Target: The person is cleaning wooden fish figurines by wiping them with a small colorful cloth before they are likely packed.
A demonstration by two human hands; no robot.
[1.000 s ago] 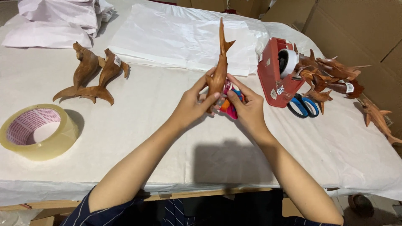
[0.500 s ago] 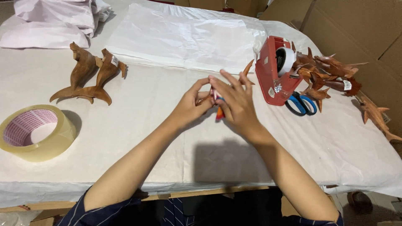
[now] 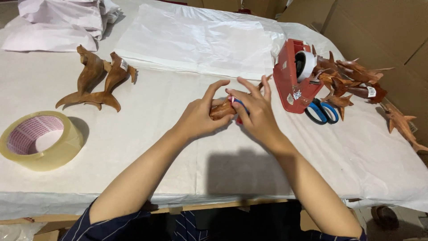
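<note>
Single head-worn view, no second view to share the scene; looks down and forward over the white paper-covered surface (image 3: 133, 169) from its near edge; both bare hands, left (image 3: 200, 117) and right (image 3: 258, 117), sit mid-frame at close arm's reach; forearms enter from the bottom; the far edge meets brown cardboard boxes (image 3: 383, 31) at top right; clear tape roll (image 3: 41, 140) near the left border.

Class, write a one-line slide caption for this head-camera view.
Both hands, left hand and right hand, grip a carved wooden fish beside a red tape dispenser.
</note>
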